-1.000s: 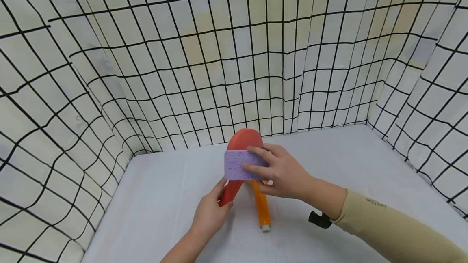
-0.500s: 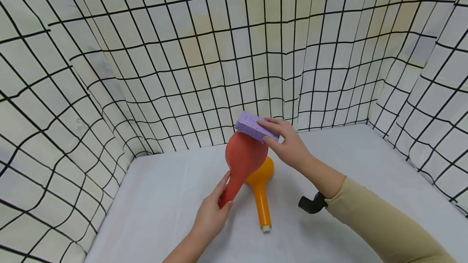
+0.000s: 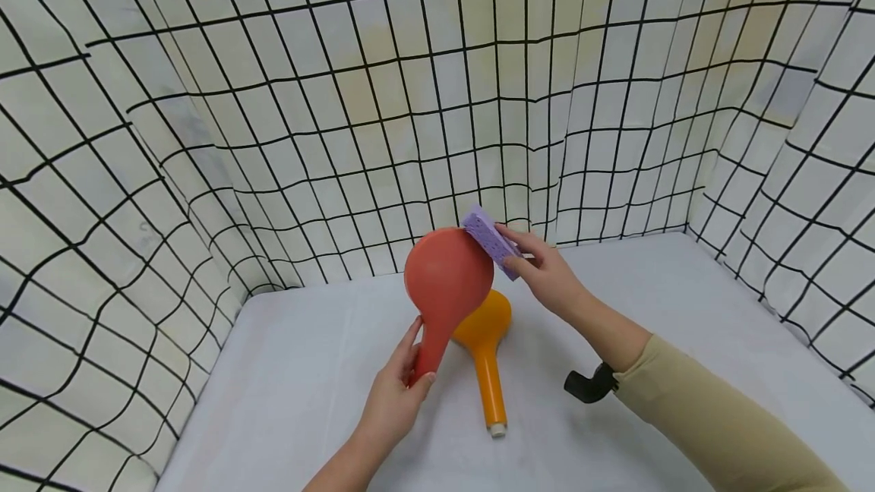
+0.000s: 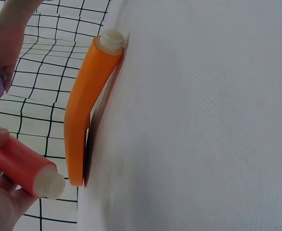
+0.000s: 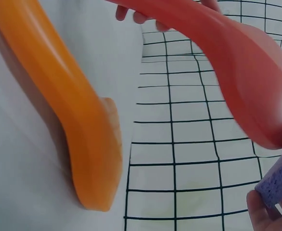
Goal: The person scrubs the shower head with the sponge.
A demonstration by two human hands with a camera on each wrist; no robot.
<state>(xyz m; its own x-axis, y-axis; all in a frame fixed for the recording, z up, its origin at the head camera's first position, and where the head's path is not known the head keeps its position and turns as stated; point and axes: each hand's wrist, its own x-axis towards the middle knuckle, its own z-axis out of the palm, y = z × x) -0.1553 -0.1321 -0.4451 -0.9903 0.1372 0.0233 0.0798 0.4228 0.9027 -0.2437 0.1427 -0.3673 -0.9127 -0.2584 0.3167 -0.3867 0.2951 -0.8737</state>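
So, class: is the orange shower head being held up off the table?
No, the orange shower head lies on the white table; the left hand grips the red one.

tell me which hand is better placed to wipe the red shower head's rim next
Right. The right hand already holds the sponge against the upper edge of the red head, while the left hand grips its handle, steadying it.

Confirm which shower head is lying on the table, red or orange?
The orange shower head. It lies flat on the table; the red shower head is held up by the left hand.
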